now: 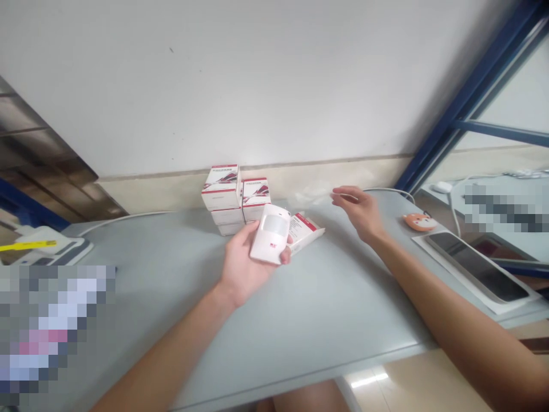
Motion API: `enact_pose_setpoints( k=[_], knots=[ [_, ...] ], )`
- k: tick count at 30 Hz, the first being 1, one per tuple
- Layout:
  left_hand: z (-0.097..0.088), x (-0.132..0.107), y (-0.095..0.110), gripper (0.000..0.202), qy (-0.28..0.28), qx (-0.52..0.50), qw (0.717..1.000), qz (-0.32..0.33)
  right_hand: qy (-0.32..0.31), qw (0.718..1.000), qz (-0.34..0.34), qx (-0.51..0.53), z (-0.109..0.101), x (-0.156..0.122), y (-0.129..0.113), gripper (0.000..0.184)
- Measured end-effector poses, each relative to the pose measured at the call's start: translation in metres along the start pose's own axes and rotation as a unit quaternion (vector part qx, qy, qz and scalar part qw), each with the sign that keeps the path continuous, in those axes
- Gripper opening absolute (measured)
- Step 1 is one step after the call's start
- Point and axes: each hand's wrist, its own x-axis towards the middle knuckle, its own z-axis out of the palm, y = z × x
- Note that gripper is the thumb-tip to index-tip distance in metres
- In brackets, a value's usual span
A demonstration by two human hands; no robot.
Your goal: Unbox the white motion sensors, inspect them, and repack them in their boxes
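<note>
My left hand (244, 260) is wrapped round a white motion sensor (269, 239), its domed lens window facing up and a small red logo below it. Farther to the right, my right hand (358, 209) is raised over the table, fingers curled with the tips close together. At those fingertips a thin clear plastic bag (315, 193) shows as a pale blur. Just behind the sensor lies an opened red-and-white box (305, 232), partly covered by the left hand. Several closed boxes of the same print, such as the top box (222, 186), are stacked to the left.
The grey table (180, 326) runs along a wall. On the right are a phone (476, 266) on a white sheet, an orange animal-face case (419, 221) and a white cable. A power strip (55, 246) stands at the left, behind a pixelated area. Blue frames border both sides.
</note>
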Motion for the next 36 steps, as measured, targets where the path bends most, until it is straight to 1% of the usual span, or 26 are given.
enact_pose_setpoints(
  k=[3,6,11,15,17,20,25,29,33,36],
  knots=[
    [0.001,-0.001,-0.001,0.031,-0.01,0.002,1.0,0.001,-0.004,0.998,0.033,0.055,0.005,-0.003,-0.009,0.026],
    [0.001,-0.002,-0.003,0.032,-0.015,0.012,1.0,-0.005,-0.02,0.993,0.062,0.101,0.009,-0.006,-0.017,0.029],
    [0.004,-0.004,-0.004,0.035,-0.013,0.026,1.0,-0.004,-0.058,0.99,0.049,0.12,0.008,-0.007,-0.023,0.027],
    [0.007,-0.005,0.0,0.036,-0.009,0.056,0.998,0.03,-0.078,0.987,0.047,0.132,0.007,-0.007,-0.021,0.028],
    [0.007,-0.005,0.002,0.037,-0.008,0.071,0.997,0.036,-0.087,0.984,0.048,0.145,0.009,-0.008,-0.021,0.03],
    [0.006,-0.005,0.002,0.038,-0.017,0.089,0.996,0.019,-0.093,0.978,0.062,0.175,0.012,-0.01,-0.024,0.033],
    [0.006,-0.006,-0.001,0.036,-0.035,0.128,0.991,0.002,-0.082,0.966,0.091,0.229,0.014,-0.012,-0.033,0.033],
    [0.009,-0.006,0.0,0.03,-0.034,0.127,0.991,-0.001,-0.105,0.963,0.101,0.226,0.012,-0.012,-0.036,0.033],
    [0.01,-0.008,0.0,0.035,-0.058,0.143,0.988,-0.008,-0.136,0.961,0.103,0.216,0.01,-0.012,-0.035,0.03],
    [0.009,-0.01,-0.001,0.042,-0.07,0.153,0.986,-0.011,-0.139,0.962,0.1,0.214,0.01,-0.012,-0.033,0.029]
  ],
)
